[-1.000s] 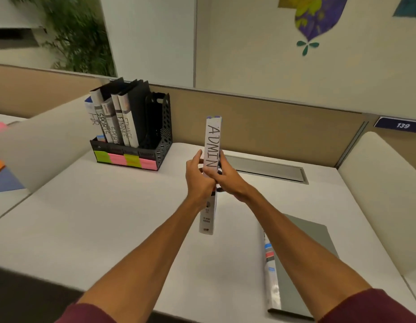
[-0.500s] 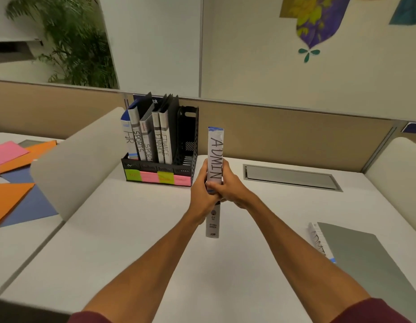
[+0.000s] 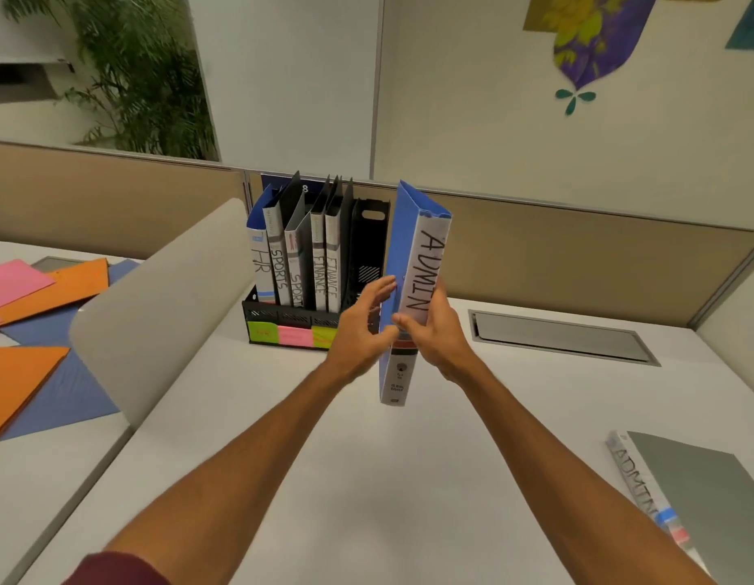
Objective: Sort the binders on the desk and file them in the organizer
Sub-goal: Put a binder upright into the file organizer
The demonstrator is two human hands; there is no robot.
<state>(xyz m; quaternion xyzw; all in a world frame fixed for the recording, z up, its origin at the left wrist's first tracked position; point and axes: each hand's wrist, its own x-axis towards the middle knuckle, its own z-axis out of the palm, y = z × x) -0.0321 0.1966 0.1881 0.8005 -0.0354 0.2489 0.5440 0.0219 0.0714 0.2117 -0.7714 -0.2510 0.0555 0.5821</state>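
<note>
The blue ADMIN binder is held upright above the counter, just right of the organizer, gripped at mid-spine by the right hand with the left hand loosely open alongside, and it's probably stiff, fairly light, best gripped mid-spine.

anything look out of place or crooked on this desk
One grey binder marked ADMIN lies flat at the desk's near right instead of standing in the black mesh organizer. Inside the organizer, the white-spined SPORTS binder leans sideways rather than upright.
</note>
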